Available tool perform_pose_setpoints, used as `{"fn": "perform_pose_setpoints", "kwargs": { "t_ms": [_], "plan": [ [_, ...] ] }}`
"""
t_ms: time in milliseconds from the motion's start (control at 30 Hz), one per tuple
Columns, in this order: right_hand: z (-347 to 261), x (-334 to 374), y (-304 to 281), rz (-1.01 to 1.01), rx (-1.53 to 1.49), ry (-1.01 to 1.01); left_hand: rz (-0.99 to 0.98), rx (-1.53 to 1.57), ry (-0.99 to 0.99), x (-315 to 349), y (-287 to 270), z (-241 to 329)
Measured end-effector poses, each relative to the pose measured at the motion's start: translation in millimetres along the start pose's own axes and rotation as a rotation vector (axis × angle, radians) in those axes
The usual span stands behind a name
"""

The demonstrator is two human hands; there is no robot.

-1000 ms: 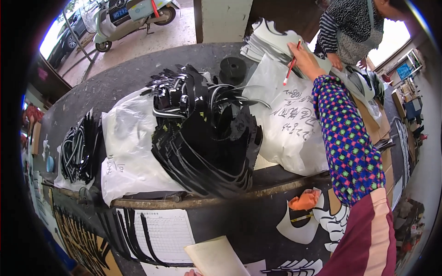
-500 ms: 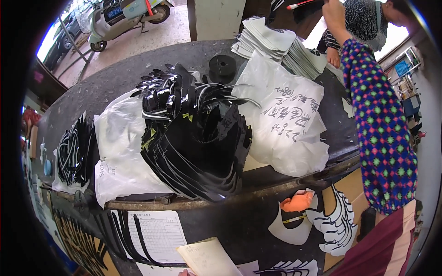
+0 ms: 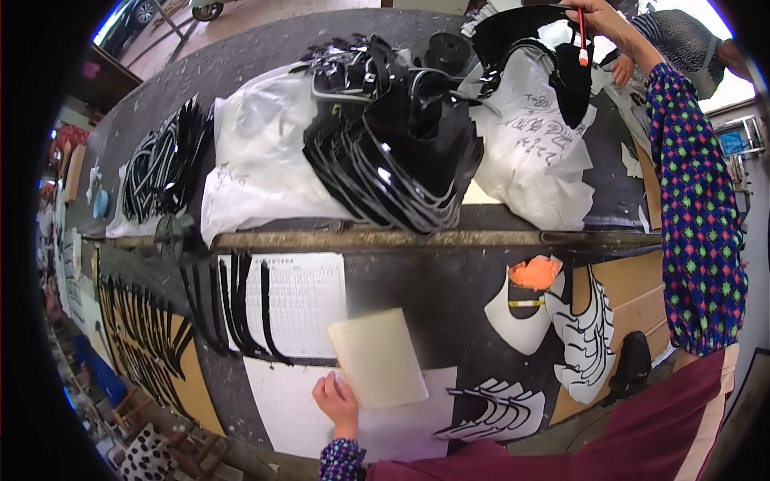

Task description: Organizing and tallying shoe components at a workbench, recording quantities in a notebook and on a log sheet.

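Observation:
My right hand (image 3: 593,14) is closed at the upper right, with a slim red pen (image 3: 582,36) hanging down from the fingers. It also grips the top edge of a glossy black curved cut piece (image 3: 573,88), held over a white plastic bag (image 3: 529,160) with handwriting. At lower centre, my left hand (image 3: 337,401) has its fingers curled at the lower left edge of a cream notebook (image 3: 378,361), which lies partly over white paper (image 3: 289,401). Between the hands, a thick stack of shiny black cut pieces (image 3: 393,160) rests on the raised table.
A printed form (image 3: 313,305) lies under black strips (image 3: 235,305). White curved pieces with black edging (image 3: 581,337) and an orange scrap (image 3: 536,272) are at the right. A black roll (image 3: 446,52) stands far back. A co-worker (image 3: 682,48) is at the upper right.
The view has tilted lower, bringing my left hand into sight. The notebook now shows a blank side instead of writing. The black piece shows more fully beneath my right hand.

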State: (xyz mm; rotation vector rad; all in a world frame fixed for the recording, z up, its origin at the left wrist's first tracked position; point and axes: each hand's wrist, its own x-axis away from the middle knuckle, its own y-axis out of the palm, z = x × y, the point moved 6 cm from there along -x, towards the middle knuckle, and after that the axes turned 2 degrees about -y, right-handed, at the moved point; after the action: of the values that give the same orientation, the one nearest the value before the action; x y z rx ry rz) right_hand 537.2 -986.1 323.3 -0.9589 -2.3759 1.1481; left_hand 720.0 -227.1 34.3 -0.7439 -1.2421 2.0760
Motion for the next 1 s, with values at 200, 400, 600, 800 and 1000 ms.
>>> {"fn": "perform_pose_setpoints", "kwargs": {
  "t_ms": [200, 400, 600, 800, 1000],
  "plan": [
    [-6.1, 10.5, 9.3, 0.010, 0.130, -0.052, 0.028, 0.000, 0.041, 7.0, -3.3, -8.1],
    [-6.7, 5.1, 9.0, 0.008, 0.154, -0.040, 0.031, -0.001, 0.036, 5.3, 0.4, -8.7],
    [22.2, -2.6, 2.8, 0.003, 0.103, -0.007, -0.023, 0.016, 0.012, 4.4, 12.8, -10.1],
    [55.6, -11.8, -13.1, 0.038, 0.086, -0.005, -0.016, 0.012, 0.004, 0.1, 19.1, -5.1],
    [26.3, -28.2, -76.9, 0.643, 0.706, -0.424, -0.055, 0.026, -0.035, 1.3, 28.8, -9.0]
  ]
}}
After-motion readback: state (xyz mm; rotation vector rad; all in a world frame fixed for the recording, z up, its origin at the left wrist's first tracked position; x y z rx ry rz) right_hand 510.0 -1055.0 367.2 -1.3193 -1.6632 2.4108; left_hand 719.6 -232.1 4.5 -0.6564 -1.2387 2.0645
